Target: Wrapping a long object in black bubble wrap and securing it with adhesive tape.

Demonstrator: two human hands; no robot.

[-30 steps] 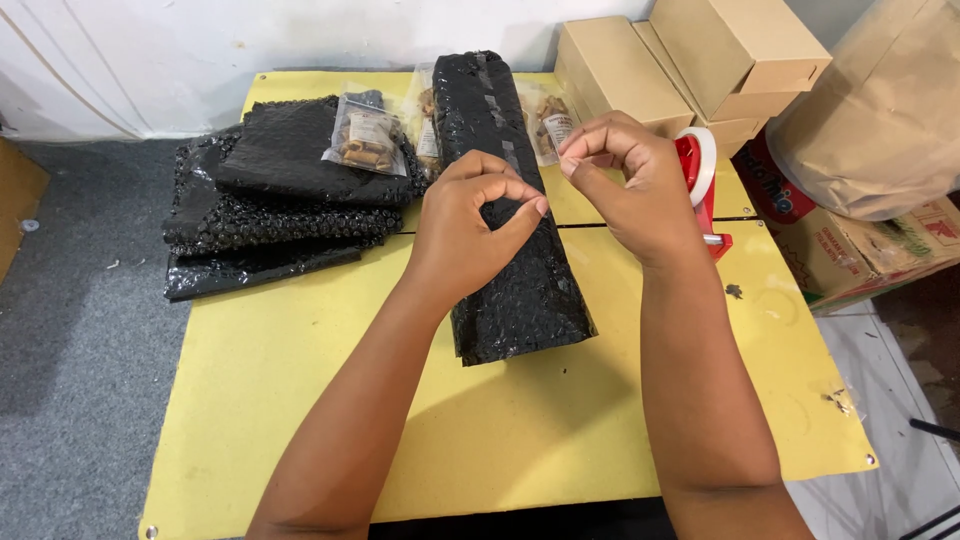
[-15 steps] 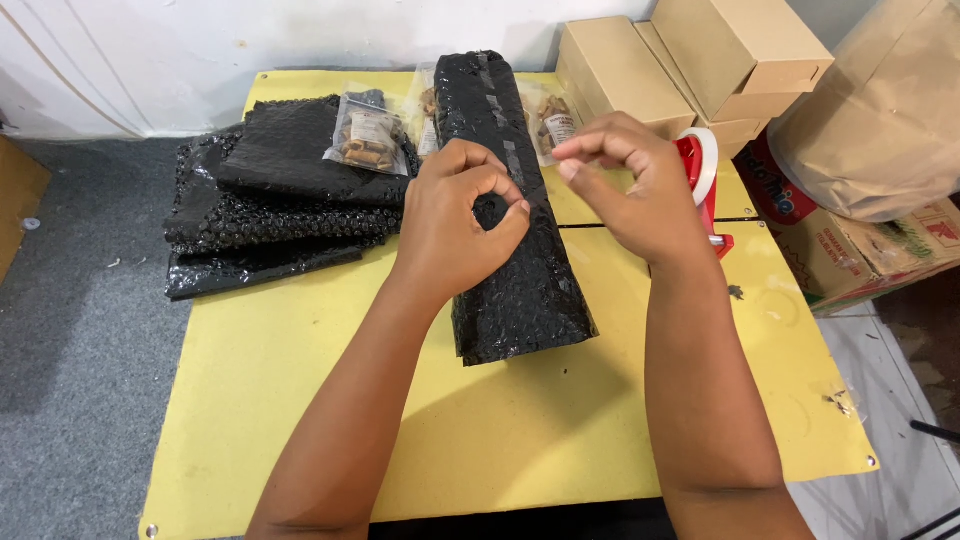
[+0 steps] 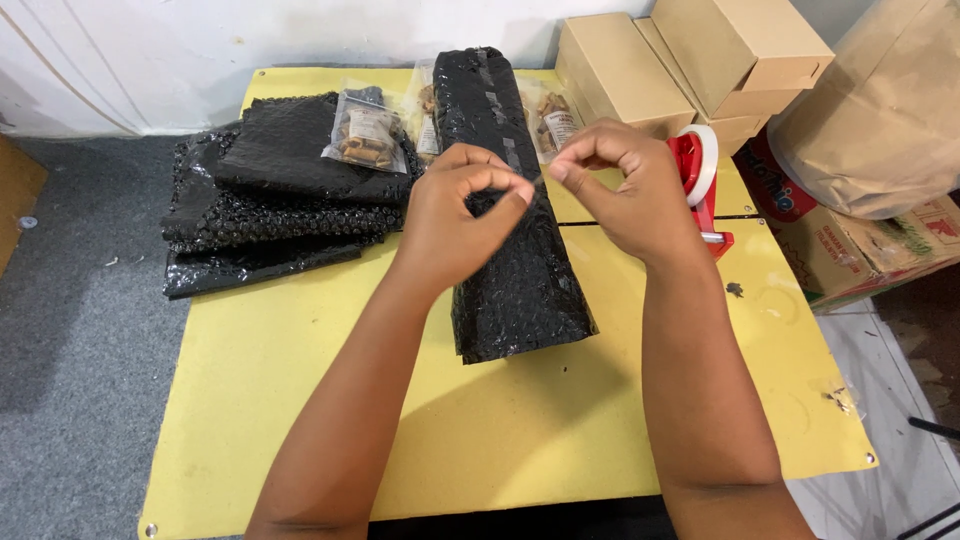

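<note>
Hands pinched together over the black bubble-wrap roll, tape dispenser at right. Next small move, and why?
Probably lower both hands onto the black bubble-wrap roll. The left hand and right hand hover above it, fingertips pinched close together, seemingly around a thin clear strip too faint to confirm. The red tape dispenser stands just behind the right hand.

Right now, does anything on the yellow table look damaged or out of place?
Nothing serious. The yellow table has small dark scuffs near its right edge, and the stack of black bubble-wrap sheets overhangs its left edge.
</note>
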